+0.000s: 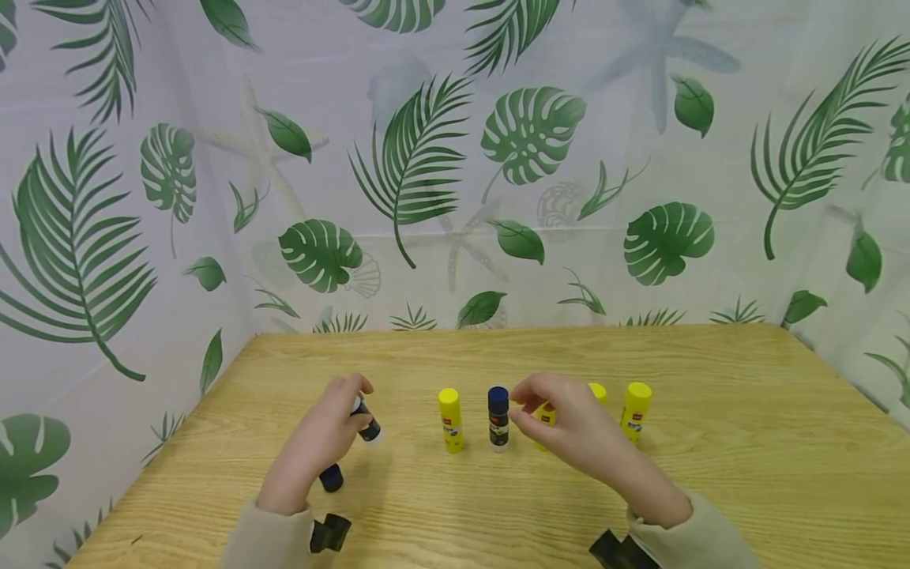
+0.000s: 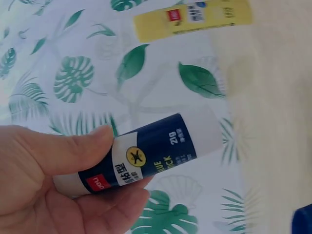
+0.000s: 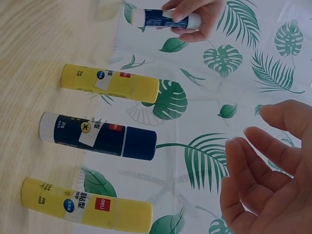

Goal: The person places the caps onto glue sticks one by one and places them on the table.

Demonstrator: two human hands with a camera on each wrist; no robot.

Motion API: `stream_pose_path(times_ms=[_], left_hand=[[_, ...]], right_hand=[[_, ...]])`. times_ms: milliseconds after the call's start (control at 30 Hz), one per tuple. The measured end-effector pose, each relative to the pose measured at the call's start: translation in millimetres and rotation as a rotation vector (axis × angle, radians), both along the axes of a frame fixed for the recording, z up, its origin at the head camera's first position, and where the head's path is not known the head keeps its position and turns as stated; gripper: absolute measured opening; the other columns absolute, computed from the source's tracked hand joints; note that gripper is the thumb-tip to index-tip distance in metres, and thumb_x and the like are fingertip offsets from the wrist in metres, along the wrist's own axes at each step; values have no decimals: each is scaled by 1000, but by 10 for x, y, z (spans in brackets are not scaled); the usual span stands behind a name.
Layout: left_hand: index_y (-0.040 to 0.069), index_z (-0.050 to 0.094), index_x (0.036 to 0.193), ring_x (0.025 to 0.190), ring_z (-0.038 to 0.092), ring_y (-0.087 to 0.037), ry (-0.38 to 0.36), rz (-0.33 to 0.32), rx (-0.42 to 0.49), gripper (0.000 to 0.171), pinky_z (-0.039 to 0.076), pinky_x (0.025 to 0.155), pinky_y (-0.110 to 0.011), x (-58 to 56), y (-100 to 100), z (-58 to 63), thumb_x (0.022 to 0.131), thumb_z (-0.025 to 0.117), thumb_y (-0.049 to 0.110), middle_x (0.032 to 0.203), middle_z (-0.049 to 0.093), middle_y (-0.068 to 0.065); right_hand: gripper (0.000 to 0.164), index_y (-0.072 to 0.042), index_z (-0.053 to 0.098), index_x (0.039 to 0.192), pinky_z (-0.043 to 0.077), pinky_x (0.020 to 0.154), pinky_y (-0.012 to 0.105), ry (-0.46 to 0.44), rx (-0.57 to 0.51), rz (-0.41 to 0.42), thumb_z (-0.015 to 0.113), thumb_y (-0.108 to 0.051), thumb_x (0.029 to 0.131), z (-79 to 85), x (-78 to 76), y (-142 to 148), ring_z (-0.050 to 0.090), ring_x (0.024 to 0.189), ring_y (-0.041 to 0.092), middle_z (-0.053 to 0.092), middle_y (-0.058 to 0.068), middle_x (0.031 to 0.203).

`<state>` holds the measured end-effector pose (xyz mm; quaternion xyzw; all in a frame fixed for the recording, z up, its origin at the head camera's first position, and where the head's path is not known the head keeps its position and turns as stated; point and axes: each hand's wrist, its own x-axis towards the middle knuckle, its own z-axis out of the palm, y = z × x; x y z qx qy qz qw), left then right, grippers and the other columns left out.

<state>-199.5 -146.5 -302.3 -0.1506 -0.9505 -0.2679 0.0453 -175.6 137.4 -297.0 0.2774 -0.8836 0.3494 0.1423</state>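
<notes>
My left hand grips a dark blue glue stick with a white base, thumb on one side and fingers on the other. This stick has no cap and is tilted, its lower end close to the table. A dark blue cap lies on the wood below that hand. My right hand hovers beside a capped dark blue glue stick, fingers loosely bent and holding nothing. In the right wrist view, a gap shows between these fingertips and the dark blue cap of the upright stick.
A yellow glue stick stands left of the upright blue one. Further yellow glue sticks stand to the right, one at the far right, others partly hidden by my right hand. Behind the wooden table hangs a leaf-patterned cloth.
</notes>
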Motion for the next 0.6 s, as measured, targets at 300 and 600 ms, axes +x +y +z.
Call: stream_pose_path(times_ms=[300,600], left_hand=[[-5,28,120,81,45,-30,138,42,142,38,41,66,-37,137,-68,318,88,49,-2,107,29,-25],[-4,24,128,77,52,-22,142,47,198,55,43,63,-33,97,-98,385,85,57,6,89,50,-14]], right_hand=[[9,-5,62,88,46,63,24,6,1,8,64,-7,79,-14,-22,-29,54,73,8,58,-3,84],[8,-8,62,88,44,61,25,-36,16,23,63,-10,80,-44,-11,-75,54,75,9,59,0,86]])
